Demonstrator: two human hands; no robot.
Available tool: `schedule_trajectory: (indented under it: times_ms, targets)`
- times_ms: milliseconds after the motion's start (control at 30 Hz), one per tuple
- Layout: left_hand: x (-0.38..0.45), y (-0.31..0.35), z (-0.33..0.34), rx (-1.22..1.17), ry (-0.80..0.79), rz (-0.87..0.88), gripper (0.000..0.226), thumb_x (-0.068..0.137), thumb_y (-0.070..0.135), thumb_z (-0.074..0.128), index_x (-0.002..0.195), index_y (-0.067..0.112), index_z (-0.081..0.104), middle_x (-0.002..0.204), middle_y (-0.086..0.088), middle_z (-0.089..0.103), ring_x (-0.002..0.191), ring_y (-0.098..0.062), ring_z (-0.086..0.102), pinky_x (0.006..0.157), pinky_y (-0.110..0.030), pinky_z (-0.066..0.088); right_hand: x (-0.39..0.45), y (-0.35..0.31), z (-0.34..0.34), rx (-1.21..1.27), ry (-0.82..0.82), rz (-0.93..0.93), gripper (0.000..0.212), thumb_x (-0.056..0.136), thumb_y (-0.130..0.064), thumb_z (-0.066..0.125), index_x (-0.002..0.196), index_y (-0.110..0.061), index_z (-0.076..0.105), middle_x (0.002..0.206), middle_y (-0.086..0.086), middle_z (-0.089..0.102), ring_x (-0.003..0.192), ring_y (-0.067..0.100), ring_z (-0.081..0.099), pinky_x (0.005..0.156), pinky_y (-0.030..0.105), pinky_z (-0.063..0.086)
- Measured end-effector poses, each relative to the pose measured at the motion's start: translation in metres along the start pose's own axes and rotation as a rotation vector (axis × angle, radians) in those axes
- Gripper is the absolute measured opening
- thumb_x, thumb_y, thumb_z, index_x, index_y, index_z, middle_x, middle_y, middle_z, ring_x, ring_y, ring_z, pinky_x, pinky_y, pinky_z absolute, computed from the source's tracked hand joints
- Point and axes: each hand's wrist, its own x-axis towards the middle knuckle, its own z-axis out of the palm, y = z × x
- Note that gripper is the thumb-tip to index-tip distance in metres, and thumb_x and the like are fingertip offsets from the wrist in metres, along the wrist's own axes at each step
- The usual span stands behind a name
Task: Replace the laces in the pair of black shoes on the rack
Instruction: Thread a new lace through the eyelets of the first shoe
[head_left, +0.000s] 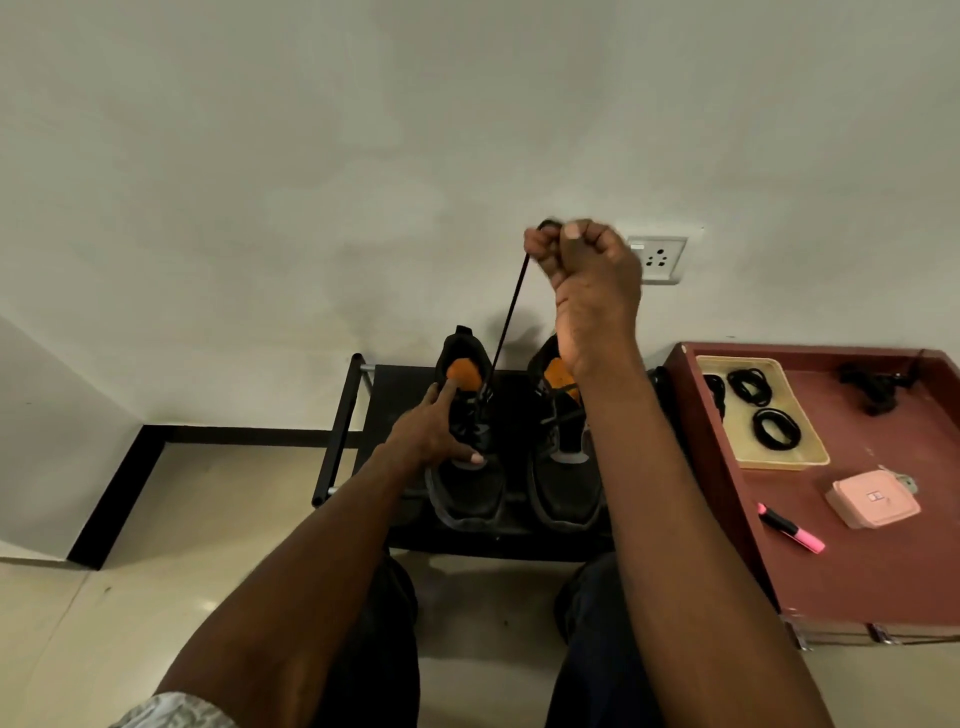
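Two black fabric shoes side by side on a black metal rack, one lace pulled taut

The left black shoe with orange lining (466, 441) and the right black shoe with orange lining (563, 457) stand upright on the low black metal rack (347, 415), toes toward the camera, heels at the wall. A thin black lace (506, 317) runs straight up from the left shoe's eyelets, stretched tight, while the right shoe's laces stay threaded

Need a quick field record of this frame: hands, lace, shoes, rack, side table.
left hand: rests open on left shoe, steadying it
right hand: raised, grips lace
lace: black, taut, runs down to left shoe
right shoe: beside left shoe, untouched
rack: black, holds both shoes
side table: red; tray of coiled laces, pink marker
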Motion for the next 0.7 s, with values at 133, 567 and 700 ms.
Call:
schedule_trajectory:
  times_ms: [133, 567, 700]
  targets:
    - [0.0, 0.001, -0.001, 0.012, -0.013, -0.011, 0.135, 0.064, 0.052, 0.088, 0.158, 0.032, -0.007, 0.168, -0.005, -0.001, 0.146, -0.042, 0.028, 0.115, -0.059, 0.033, -0.003, -0.018, 0.006, 0.085, -0.004, -0.114, 0.011, 0.099, 0.004, 0.052, 0.091, -0.001, 0.056, 0.083, 0.011, 0.067, 0.078, 0.025, 0.07, 0.083, 0.035, 0.058]
    - [0.004, -0.002, 0.004, 0.01, -0.01, -0.011, 0.133, 0.068, 0.05, 0.087, 0.156, 0.037, -0.012, 0.168, -0.005, -0.003, 0.144, -0.041, 0.034, 0.113, -0.057, 0.037, -0.034, 0.149, -0.094, -1.641, -0.372, 0.259, 0.028, 0.101, -0.018, 0.054, 0.127, -0.015, 0.063, 0.121, 0.012, 0.064, 0.126, 0.034, 0.045, 0.106, 0.044, 0.031]
    - [0.005, -0.001, 0.004, 0.01, -0.004, -0.004, 0.132, 0.069, 0.048, 0.087, 0.156, 0.038, -0.011, 0.168, -0.006, -0.002, 0.144, -0.041, 0.033, 0.112, -0.057, 0.036, -0.035, 0.147, -0.094, -1.669, -0.28, 0.158, 0.022, 0.101, -0.018, 0.053, 0.108, -0.017, 0.074, 0.111, 0.008, 0.069, 0.123, 0.03, 0.045, 0.106, 0.044, 0.022]
